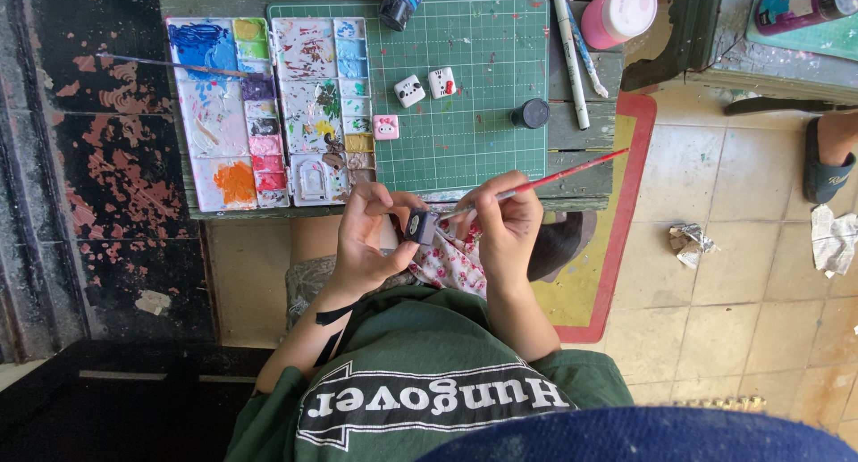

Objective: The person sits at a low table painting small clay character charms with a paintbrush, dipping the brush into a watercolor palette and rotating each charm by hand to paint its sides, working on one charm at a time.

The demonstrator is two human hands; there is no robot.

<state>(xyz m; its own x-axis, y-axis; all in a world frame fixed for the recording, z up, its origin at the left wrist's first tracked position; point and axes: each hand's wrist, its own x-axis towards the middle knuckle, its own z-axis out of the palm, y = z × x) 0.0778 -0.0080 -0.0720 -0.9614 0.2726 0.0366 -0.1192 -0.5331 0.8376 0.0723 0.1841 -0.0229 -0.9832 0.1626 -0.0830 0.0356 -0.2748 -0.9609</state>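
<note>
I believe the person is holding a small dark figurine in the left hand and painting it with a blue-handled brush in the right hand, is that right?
Not quite: the head view shows the brush has a red handle, not blue. The rest holds: the left hand holds the small dark figurine, and the right hand paints it.

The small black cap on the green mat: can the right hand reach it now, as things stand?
Probably not at once. The right hand is closed on a red-handled brush, so it is busy. Otherwise the way looks free: the black cap stands alone on the green cutting mat, just beyond that hand.
</note>
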